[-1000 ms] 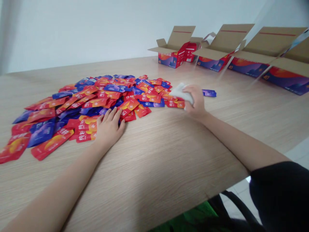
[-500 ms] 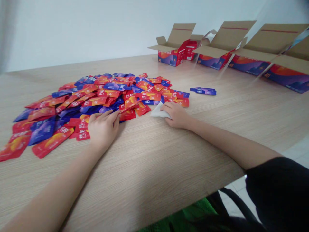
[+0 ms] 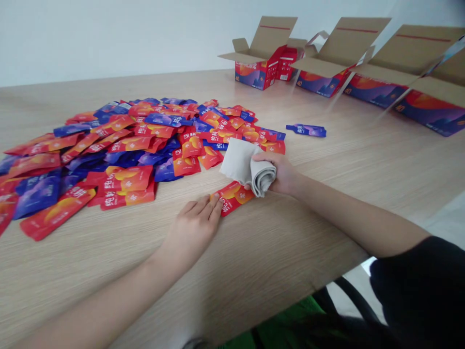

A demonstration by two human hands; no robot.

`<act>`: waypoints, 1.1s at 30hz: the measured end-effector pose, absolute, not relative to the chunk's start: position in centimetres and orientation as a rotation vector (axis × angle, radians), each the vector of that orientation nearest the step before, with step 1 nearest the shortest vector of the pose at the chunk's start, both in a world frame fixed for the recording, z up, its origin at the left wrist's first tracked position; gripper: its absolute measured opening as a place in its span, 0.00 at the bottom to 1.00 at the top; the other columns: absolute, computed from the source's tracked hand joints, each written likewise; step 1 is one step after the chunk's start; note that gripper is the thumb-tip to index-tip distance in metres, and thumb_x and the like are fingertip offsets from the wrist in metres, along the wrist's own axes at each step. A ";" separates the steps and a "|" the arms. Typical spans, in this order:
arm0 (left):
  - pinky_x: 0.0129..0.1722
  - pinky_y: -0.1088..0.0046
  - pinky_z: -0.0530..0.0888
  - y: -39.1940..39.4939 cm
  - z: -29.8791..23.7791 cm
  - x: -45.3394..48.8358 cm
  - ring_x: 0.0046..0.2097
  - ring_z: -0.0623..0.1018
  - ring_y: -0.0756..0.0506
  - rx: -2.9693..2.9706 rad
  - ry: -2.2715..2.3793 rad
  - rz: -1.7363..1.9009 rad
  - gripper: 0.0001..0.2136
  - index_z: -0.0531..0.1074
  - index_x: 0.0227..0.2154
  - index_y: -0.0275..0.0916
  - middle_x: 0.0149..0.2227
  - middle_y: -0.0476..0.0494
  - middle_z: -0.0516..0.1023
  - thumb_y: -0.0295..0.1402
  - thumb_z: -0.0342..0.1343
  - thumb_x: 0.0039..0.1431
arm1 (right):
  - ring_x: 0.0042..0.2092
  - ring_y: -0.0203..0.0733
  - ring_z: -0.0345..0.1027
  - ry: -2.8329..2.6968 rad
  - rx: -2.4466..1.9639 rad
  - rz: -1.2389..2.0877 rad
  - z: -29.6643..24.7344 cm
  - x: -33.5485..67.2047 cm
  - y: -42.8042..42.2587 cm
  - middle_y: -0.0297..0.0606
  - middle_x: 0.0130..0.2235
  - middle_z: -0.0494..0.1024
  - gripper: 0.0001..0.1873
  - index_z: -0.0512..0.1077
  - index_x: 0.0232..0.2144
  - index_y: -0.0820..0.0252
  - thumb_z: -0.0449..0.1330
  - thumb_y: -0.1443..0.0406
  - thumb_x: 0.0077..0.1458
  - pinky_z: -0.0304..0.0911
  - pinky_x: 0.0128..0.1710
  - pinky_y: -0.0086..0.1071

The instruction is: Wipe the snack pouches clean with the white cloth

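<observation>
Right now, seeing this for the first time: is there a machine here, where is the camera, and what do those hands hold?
No machine: these are a person's two bare hands, filmed by one camera worn on the head, looking forward and down. The left hand lies flat, fingers on a single red sachet apart from the pile. The right hand grips a folded grey cloth at that sachet's far end. The pile, red and blue sachets, spreads across the wooden table; one blue sachet lies alone further right. Open cardboard boxes stand at the far edge.
</observation>
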State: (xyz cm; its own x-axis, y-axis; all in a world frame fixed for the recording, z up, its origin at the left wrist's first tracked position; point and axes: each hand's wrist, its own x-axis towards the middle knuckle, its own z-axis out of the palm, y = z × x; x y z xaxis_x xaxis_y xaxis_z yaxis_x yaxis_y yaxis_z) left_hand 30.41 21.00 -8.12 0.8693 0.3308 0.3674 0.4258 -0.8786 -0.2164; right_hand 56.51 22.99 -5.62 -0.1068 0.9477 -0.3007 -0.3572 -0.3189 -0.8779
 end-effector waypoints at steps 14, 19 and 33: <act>0.44 0.54 0.79 19.0 -8.2 30.9 0.54 0.76 0.29 -2.709 -0.726 -0.375 0.19 0.69 0.54 0.21 0.56 0.25 0.74 0.22 0.50 0.60 | 0.30 0.38 0.65 -1.148 -1.256 1.176 -8.6 53.9 23.3 0.31 0.27 0.73 0.07 0.70 0.28 0.58 0.60 0.61 0.44 0.61 0.30 0.31; 0.42 0.53 0.79 19.6 -7.7 30.9 0.52 0.77 0.31 -2.757 -0.762 -0.406 0.16 0.70 0.53 0.27 0.55 0.30 0.75 0.27 0.51 0.64 | 0.30 0.41 0.67 -1.253 -1.247 1.283 -8.0 54.4 23.6 0.35 0.27 0.74 0.12 0.71 0.33 0.59 0.57 0.59 0.47 0.62 0.29 0.32; 0.44 0.58 0.78 22.1 -7.4 29.6 0.45 0.79 0.39 -2.924 -0.682 -0.733 0.10 0.72 0.41 0.34 0.45 0.36 0.80 0.20 0.50 0.59 | 0.52 0.60 0.65 -2.163 -1.542 0.589 -2.5 59.9 21.5 0.47 0.49 0.71 0.26 0.79 0.43 0.54 0.73 0.52 0.40 0.56 0.57 0.54</act>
State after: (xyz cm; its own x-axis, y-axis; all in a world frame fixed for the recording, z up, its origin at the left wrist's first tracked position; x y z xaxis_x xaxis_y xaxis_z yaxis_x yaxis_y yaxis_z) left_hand 29.58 22.11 -7.38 0.7904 0.4050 0.4596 0.4291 -0.9015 0.0565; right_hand 59.91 21.49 -2.46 -0.2980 0.9503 0.0902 0.7735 0.2958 -0.5606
